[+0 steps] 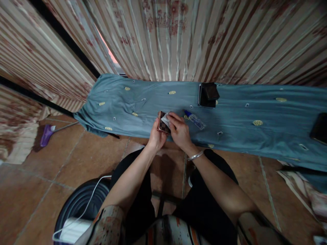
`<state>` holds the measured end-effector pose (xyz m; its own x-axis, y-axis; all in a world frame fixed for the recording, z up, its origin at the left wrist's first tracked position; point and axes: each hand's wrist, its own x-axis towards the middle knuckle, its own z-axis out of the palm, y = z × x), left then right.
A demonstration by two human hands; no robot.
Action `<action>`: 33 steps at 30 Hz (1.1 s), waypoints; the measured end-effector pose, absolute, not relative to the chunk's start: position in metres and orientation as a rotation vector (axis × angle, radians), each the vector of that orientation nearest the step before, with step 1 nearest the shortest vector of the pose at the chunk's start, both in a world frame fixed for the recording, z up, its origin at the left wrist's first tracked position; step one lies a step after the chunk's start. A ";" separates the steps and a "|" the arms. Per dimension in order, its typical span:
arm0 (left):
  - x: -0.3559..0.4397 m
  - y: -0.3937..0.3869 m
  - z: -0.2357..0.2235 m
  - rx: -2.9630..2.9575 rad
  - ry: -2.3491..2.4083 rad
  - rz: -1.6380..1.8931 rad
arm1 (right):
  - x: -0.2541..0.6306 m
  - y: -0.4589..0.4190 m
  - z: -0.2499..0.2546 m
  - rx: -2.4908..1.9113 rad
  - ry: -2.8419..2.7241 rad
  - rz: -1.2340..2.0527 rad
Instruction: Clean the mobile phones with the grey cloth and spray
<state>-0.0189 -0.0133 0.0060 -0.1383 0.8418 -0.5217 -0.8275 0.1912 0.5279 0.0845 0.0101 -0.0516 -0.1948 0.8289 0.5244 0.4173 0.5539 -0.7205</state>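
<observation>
Above my knees, at the near edge of the cloth-covered surface, my left hand [157, 136] is closed around a flat brown checkered case [161, 126] with a shiny pinkish rim. Whether it is a wallet or a phone in a cover, I cannot tell. The fingers of my right hand [180, 132] pinch a white wipe [165, 119] and press it against the case's upper face. Just right of that hand, a clear spray bottle with a blue top [195, 120] lies on its side on the cloth.
A blue-grey patterned cloth [232, 115] covers the long surface. Dark wallets or notebooks [208, 94] are stacked toward the back, and another dark item [319, 128] lies far right. Curtains [166, 41] hang behind. On the floor are a black tub [76, 197] and a purple brush head [46, 135].
</observation>
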 end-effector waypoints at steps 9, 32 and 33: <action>-0.020 -0.009 0.003 -0.046 0.948 1.451 | 0.080 -0.016 -0.041 -0.881 -1.945 0.488; -0.011 -0.012 0.008 0.164 0.959 1.474 | 0.099 0.020 -0.050 -1.242 -1.673 0.678; -0.011 -0.012 0.008 0.159 0.960 1.482 | 0.098 0.019 -0.049 -1.247 -1.661 0.691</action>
